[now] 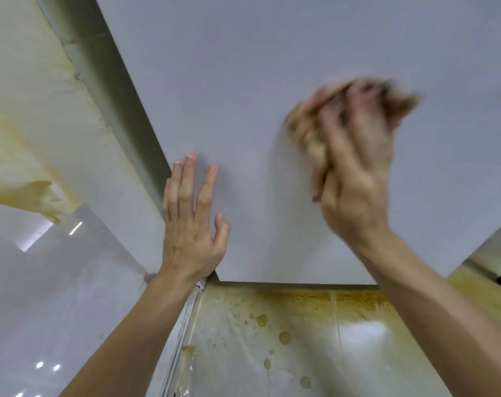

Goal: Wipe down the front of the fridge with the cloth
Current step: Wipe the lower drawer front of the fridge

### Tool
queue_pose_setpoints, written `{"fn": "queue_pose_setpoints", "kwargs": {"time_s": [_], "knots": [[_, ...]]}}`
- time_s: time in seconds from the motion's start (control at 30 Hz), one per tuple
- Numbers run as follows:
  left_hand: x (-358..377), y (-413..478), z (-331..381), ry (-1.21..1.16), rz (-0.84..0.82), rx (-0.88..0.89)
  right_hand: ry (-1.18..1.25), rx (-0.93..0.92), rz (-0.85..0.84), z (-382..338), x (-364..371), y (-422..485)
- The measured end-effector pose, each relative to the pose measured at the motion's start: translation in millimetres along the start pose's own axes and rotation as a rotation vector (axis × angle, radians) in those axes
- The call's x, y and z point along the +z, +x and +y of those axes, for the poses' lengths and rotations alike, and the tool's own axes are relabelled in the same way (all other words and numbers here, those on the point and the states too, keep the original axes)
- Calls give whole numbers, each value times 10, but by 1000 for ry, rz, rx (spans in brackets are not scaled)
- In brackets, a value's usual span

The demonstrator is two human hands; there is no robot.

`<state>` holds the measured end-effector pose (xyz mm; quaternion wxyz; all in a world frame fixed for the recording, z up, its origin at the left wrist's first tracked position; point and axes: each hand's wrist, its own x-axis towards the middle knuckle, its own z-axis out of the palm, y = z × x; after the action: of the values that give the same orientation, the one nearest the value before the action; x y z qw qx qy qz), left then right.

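The pale grey fridge front (243, 81) fills the upper middle of the head view. My left hand (192, 222) lies flat against its lower left part, fingers straight and pointing up, near the door's left edge. My right hand (355, 156) holds a crumpled brownish cloth (315, 141) against the door further right and higher. This hand and the cloth are blurred by motion. Most of the cloth is hidden behind the fingers.
Below the door's bottom edge lies a stained, glossy floor (286, 339) with brown spots. A pale wall panel (43, 110) with a peeling yellowish film (29, 181) runs along the left. A white tiled floor (43, 296) is at lower left.
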<state>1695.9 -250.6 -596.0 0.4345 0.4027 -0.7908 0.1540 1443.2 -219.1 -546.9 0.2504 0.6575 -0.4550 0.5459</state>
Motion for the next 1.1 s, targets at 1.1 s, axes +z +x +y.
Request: {"fn": "queue_pose_setpoints", "kwargs": {"time_s": [1.1], "knots": [[331,345,732,88,30,-9,-94,-71,72,450,-455,-48]]}}
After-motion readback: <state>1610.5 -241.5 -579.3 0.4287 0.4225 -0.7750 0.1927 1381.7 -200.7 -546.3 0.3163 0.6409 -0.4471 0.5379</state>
